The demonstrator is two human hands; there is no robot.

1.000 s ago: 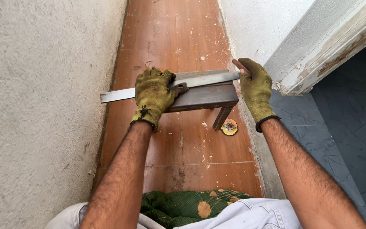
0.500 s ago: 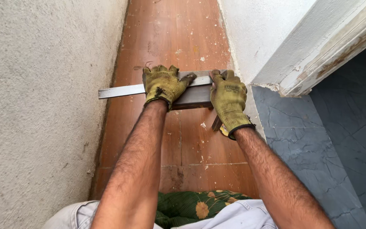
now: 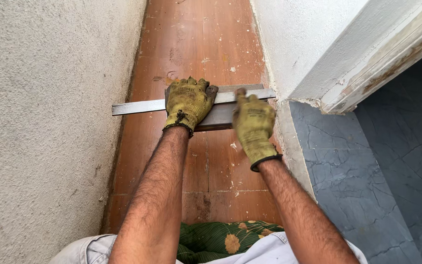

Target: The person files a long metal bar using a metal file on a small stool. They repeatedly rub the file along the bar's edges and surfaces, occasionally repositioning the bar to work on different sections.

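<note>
Long flat grey metal straightedge (image 3: 137,106) lay across the reddish-brown wood-look laminate floor (image 3: 191,44), w/ a darker brown rectangular board piece (image 3: 221,116) under it, both running crosswise btwn the walls. Floor looked smooth but scuffed, speckled w/ white plaster flecks. Rough grainy grey plastered wall (image 3: 40,132) closed the left side; smooth white wall corner (image 3: 308,44) w/ a chipped, peeling door-frame edge (image 3: 387,63) sat on the right, and beyond it grey marbled stone tile (image 3: 367,181). Straightedge's left end stopped just beside the rough wall, its right end reached the white corner, so little room sideways; strip of floor ran open ahead. Left hand (image 3: 187,102), in a worn yellow-green fabric glove, lay palm-down on the straightedge and board, fingers spread apart and pressing flat, not wrapped round anything. Right hand (image 3: 253,124), same kind of glove, rested on the board's right part near the corner, fingers together and curled down, index tip up by the straightedge; whether it gripped the board edge, can't tell. Both forearms bare, stretched fwd and nearly parallel. Green leaf-print cloth (image 3: 221,239) and light grey fabric (image 3: 299,252) showed at bottom.
</note>
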